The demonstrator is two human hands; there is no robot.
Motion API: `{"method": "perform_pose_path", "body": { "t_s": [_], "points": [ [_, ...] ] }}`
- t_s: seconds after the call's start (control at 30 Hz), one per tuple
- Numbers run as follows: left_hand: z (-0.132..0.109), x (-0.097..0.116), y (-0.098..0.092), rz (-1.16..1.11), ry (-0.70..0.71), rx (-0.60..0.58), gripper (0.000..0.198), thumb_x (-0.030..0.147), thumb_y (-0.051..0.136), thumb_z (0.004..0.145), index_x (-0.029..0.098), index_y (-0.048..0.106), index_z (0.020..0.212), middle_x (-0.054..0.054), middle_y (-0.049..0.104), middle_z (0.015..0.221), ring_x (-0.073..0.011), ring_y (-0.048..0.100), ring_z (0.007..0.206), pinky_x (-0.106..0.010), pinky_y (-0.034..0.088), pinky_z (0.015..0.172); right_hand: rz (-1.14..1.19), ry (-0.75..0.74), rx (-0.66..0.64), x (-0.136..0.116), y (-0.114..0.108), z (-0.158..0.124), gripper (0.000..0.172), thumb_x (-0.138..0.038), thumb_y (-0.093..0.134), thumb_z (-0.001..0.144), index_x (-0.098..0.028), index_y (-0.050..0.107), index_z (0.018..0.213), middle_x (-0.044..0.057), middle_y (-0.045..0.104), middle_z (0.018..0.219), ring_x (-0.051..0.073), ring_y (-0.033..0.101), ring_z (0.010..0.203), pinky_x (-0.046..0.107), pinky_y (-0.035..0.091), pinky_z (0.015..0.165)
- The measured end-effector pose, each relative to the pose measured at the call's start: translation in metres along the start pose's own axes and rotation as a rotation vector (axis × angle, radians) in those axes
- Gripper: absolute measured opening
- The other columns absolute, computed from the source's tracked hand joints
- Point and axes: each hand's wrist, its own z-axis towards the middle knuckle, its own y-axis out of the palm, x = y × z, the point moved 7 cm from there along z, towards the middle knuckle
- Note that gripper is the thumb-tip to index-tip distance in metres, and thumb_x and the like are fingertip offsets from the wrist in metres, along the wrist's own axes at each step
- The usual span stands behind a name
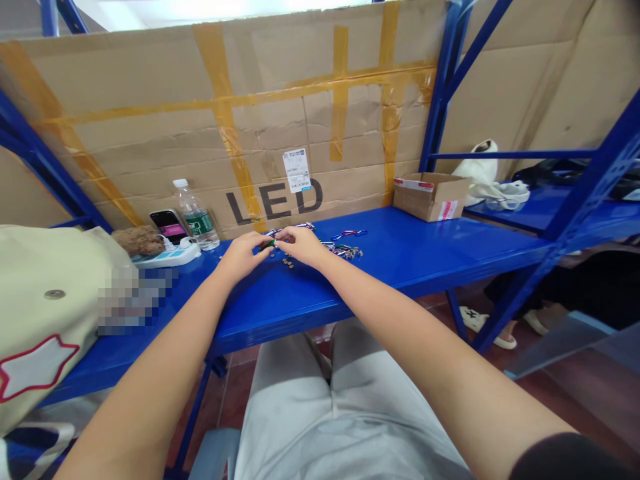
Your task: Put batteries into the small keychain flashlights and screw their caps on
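Both my hands meet over the blue metal shelf, close to the cardboard wall. My left hand and my right hand have their fingers closed together on a small green clip-like piece held between them. Just behind and to the right lies a heap of small coloured carabiner clips. A few tiny dark metal bits lie on the shelf under my right hand.
A water bottle, a phone, a brown fuzzy thing and a cream bag sit at the left. An open cardboard box stands at the right. Someone's feet show under the neighbouring shelf.
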Motion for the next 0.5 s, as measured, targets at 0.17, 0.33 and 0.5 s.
{"method": "perform_pose_path", "body": {
  "t_s": [0.17,0.33,0.5],
  "points": [
    [0.000,0.006,-0.003,0.174,0.098,0.050,0.032,0.033,0.048,0.088,0.019,0.070,0.108,-0.010,0.065,0.093,-0.0250,0.058,0.092,-0.038,0.046,0.084,0.284,0.200,-0.057,0.017,0.008,0.001,0.009,-0.009,0.064,0.079,-0.014,0.069,0.085,0.003,0.070,0.078,0.012,0.064,0.073,0.026,0.053,0.071],
    [0.000,0.013,-0.004,0.274,0.174,0.079,0.032,0.029,0.045,0.092,0.018,0.066,0.114,-0.013,0.063,0.103,-0.0262,0.056,0.097,-0.041,0.046,0.087,0.670,0.428,-0.148,0.023,0.016,-0.007,0.016,-0.006,0.055,0.087,-0.014,0.066,0.078,0.001,0.066,0.070,0.008,0.063,0.066,0.020,0.053,0.068],
    [0.002,0.013,-0.004,0.123,0.173,0.081,0.029,0.031,0.045,0.093,0.019,0.065,0.110,-0.010,0.064,0.100,-0.0234,0.059,0.097,-0.039,0.047,0.090,0.822,0.530,-0.216,0.026,0.021,-0.012,0.020,-0.008,0.052,0.091,-0.013,0.064,0.076,0.002,0.067,0.070,0.007,0.062,0.065,0.022,0.054,0.077]
  ]
}}
